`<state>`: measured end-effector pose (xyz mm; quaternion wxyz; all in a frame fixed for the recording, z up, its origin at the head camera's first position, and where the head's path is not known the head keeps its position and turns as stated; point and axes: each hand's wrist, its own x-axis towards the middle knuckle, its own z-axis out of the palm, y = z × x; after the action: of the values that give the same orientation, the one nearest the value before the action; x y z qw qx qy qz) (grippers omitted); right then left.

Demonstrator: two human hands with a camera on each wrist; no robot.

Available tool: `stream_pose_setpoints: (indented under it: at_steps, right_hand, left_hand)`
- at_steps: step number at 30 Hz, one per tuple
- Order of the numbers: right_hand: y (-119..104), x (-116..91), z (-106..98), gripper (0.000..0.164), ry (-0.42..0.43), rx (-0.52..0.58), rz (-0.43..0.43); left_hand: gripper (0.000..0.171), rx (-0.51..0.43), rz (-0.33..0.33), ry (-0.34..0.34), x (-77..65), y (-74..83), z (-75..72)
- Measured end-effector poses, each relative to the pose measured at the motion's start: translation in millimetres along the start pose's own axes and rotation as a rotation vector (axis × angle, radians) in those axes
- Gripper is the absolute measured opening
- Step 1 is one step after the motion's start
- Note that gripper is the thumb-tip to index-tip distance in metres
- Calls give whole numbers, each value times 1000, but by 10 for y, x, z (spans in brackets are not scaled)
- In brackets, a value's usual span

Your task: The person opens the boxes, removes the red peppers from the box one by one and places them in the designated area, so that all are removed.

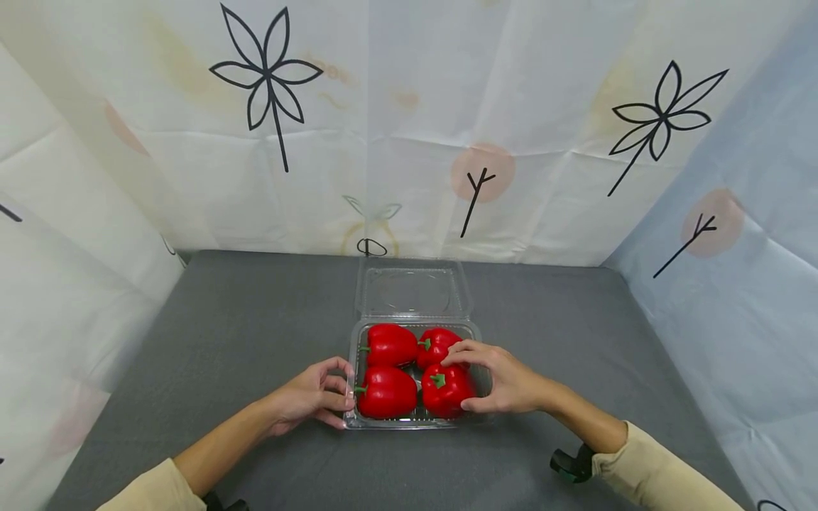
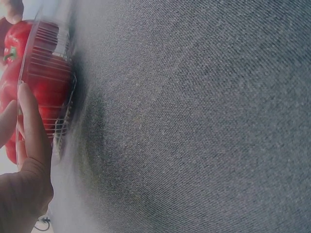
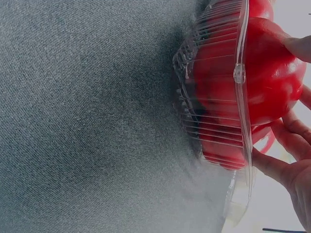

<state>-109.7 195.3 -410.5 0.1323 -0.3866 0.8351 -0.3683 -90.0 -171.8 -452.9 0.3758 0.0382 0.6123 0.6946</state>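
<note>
Several red bell peppers sit in a clear plastic clamshell container (image 1: 422,424), whose lid (image 1: 412,287) is folded back behind it. My left hand (image 1: 313,397) pinches the container's left rim, thumb and fingers on either side of the wall in the left wrist view. With my right hand (image 1: 505,380) I grip the front right bell pepper (image 1: 447,390), thumb at its front and fingers over its far side. Beside it lie the front left pepper (image 1: 387,392), the back left pepper (image 1: 391,345) and the back right pepper (image 1: 434,346), the last partly hidden by my fingers.
A grey cloth-covered table (image 1: 268,312) lies under the container. Behind it hangs a pale curtain (image 1: 409,142) with drawn leaves, and more curtain closes in both sides. A dark band (image 1: 571,465) circles the right wrist near the sleeve.
</note>
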Motion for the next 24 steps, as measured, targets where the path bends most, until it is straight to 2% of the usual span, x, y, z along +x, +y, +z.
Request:
stream_pose_setpoints:
  at_steps: [13,20,24]
  right_hand:
    - [54,-2,-48,51,40,156,-45]
    - [46,4,-71,52,60,155,-70]
    - [30,-3,-95,53,74,194,-57]
  left_hand:
    - [42,-2,9,-1,13,-14,-1]
    - [42,-4,20,2,6,-11,-4]
    - [42,-1,22,1,10,-14,-9]
